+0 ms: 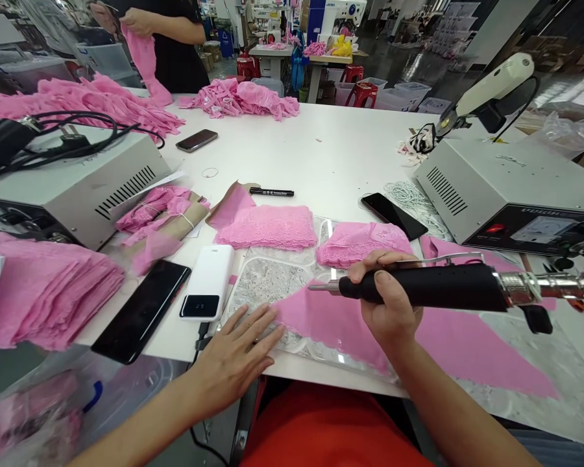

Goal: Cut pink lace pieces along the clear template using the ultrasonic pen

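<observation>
My right hand (392, 305) is wrapped round the black handle of a handheld ultrasonic welder (433, 287), its metal tip pointing left above a pink fabric piece (333, 324). My left hand (243, 350) lies flat with fingers spread, fingertips at the left corner of that fabric. Under the fabric is a clear plastic sheet over a grey speckled board (267, 280). Two stacks of pink lace pieces sit just behind: a wider stack (267, 227) and a smaller stack (363, 243). Another pink fabric piece (481, 353) spreads to the right, partly behind my forearm.
A white power bank (207, 282) and a black phone (141, 311) lie left; another phone (394, 216) lies right. Generator boxes stand left (78, 181) and right (511, 188). A marker (271, 192) lies behind the lace. Across the table, a person (170, 39) holds pink fabric.
</observation>
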`<state>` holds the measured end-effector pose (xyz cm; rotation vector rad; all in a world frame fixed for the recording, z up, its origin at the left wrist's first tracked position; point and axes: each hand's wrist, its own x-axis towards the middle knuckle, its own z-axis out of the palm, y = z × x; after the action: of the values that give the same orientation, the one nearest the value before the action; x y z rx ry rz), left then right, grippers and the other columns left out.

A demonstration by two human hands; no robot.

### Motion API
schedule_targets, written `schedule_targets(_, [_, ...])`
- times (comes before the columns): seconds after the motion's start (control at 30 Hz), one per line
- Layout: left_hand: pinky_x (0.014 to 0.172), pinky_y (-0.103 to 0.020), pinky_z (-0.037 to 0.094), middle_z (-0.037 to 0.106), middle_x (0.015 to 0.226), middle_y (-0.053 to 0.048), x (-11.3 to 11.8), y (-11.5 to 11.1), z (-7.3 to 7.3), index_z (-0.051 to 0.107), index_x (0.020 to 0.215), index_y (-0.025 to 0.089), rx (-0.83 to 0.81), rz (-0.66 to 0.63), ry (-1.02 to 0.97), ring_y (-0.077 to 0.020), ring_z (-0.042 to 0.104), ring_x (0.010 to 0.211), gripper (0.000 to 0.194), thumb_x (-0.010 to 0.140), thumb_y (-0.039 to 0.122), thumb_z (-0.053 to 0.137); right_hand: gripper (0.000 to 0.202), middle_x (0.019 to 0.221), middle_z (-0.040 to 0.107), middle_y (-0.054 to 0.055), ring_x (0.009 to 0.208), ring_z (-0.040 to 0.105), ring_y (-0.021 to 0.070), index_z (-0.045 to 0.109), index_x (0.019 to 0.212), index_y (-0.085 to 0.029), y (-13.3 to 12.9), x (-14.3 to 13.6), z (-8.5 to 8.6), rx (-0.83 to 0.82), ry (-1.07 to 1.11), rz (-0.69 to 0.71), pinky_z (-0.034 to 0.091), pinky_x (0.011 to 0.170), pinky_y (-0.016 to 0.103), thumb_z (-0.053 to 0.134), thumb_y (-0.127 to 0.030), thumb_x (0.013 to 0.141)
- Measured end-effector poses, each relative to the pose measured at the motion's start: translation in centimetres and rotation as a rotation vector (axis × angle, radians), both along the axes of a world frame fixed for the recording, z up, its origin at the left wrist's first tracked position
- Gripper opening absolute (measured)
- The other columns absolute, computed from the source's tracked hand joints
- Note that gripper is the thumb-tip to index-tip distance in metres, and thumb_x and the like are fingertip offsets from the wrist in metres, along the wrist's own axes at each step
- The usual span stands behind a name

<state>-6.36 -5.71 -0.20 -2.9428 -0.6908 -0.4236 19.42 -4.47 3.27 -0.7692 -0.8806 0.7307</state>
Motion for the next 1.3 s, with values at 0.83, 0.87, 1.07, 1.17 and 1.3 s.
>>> schedule_targets(0.83, [0.107,-0.045,0.043,0.049,0.143,-0.014,-0.4,-1.0,0.1,0.047,0.135,0.015,-0.090,0.042,-0.015,-0.0281,0.040,0.137,0.040,0.096,0.022,0.048,0.010,0.080,0.055,-0.003,0.060,0.060,0.0117,0.055,0.083,-0.023,-0.4,-2.5,0.3,-0.023,-0.076,0.031,0.051,0.063,0.035,0.062,-0.023,0.075])
schedule_targets(0.87, [0.107,-0.045,0.043,0.049,0.143,-0.014,-0.5,-1.0,0.0,0.047,0.135,0.015,-0.094,0.044,-0.016,-0.0281,0.040,0.137,0.040,0.096,0.022,0.048,0.010,0.080,0.055,-0.003,0.060,0.060,0.0114,0.055,0.083,-0.023,-0.4,-2.6,0.3,-0.024,-0.079,0.034,0.051,0.063,0.034,0.062,-0.022,0.075])
schedule_targets(1.07, [0.107,-0.045,0.043,0.049,0.142,-0.013,-0.5,-1.1,-0.1,0.049,0.134,0.015,-0.109,0.046,-0.019,-0.0290,0.041,0.136,0.040,0.095,0.023,0.050,0.008,0.080,0.056,-0.003,0.060,0.060,0.0116,0.056,0.082,-0.022,-0.4,-2.5,0.0,-0.016,-0.085,0.042,0.051,0.063,0.034,0.061,-0.019,0.076])
schedule_targets(1.17, [0.106,-0.046,0.044,0.051,0.141,-0.013,-0.5,-1.1,-0.1,0.049,0.133,0.015,-0.107,0.042,-0.021,-0.0293,0.043,0.135,0.039,0.095,0.024,0.049,0.008,0.078,0.056,-0.003,0.059,0.060,0.0116,0.055,0.080,-0.022,-0.4,-2.5,0.0,-0.017,-0.096,0.044,0.051,0.063,0.034,0.061,-0.019,0.076])
schedule_targets(1.3, [0.107,-0.045,0.043,0.051,0.141,-0.013,-0.5,-1.1,0.0,0.049,0.134,0.015,-0.112,0.045,-0.020,-0.0286,0.042,0.135,0.039,0.095,0.023,0.049,0.009,0.079,0.055,-0.004,0.059,0.059,0.0114,0.054,0.082,-0.023,-0.4,-2.9,0.2,-0.028,-0.086,0.043,0.051,0.063,0.035,0.061,-0.021,0.076])
